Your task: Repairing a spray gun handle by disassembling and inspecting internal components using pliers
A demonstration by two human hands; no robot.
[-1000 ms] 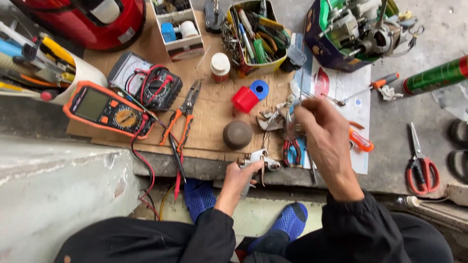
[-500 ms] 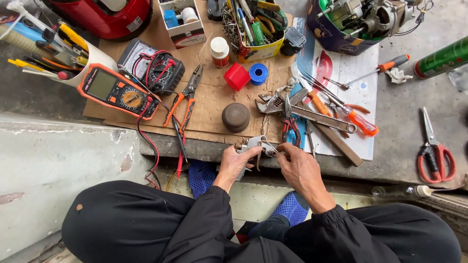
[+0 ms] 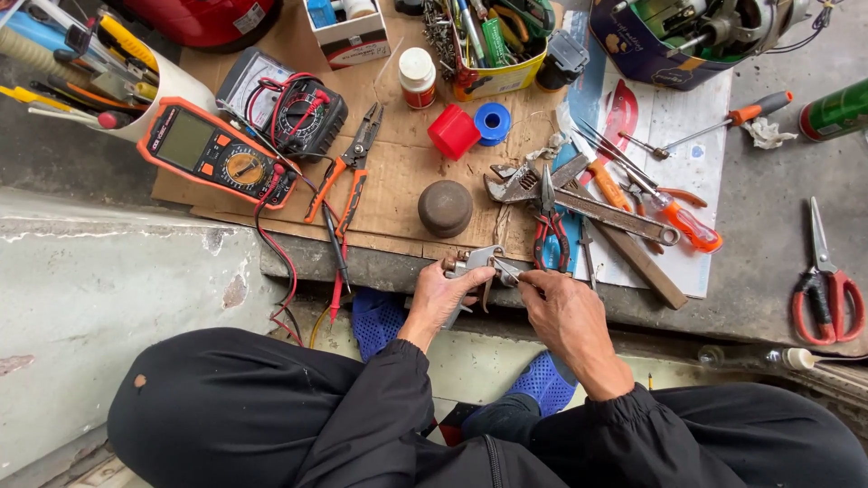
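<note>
Landmark: brown cardboard sheet [image 3: 398,181] on the concrete ledge. Everything below is placed off that.

- Red round body [image 3: 194,18]: off the cardboard's far left corner, cut by the frame edge.
- Dark blue tub of motor parts [image 3: 651,54]: beyond the far right corner.
- White cup of tools [image 3: 136,81]: off the left edge.
- Yellow tin of tools [image 3: 497,77]: on the far edge, centre-right.
- Printed paper sheet [image 3: 687,136]: butts the right edge, tools lying across it.
- Orange multimeter [image 3: 217,154]: on the near left part, leads trailing over the near edge.
- Black meter with coiled red leads [image 3: 294,108]: just behind the multimeter.
- Adjustable wrench [image 3: 579,203]: on the right edge, spanning onto the paper.
- Red-handled scissors [image 3: 827,289]: well right of the cardboard, on bare concrete.
- Orange-handled pliers [image 3: 348,172]: mid-cardboard.
- Brown dome knob [image 3: 445,208]: near edge, centre.
- Red cap [image 3: 454,131] and blue tape roll [image 3: 493,122]: side by side behind the dome.

Hands, both just below the near edge, over the knees:
- left hand [image 3: 438,294]: fingers curled tight round a small metal part [image 3: 475,262], holding it up.
- right hand [image 3: 565,312]: thumb and forefinger pinched on a thin metal tool [image 3: 508,269], tip at the part. Tool type too small to tell.
</note>
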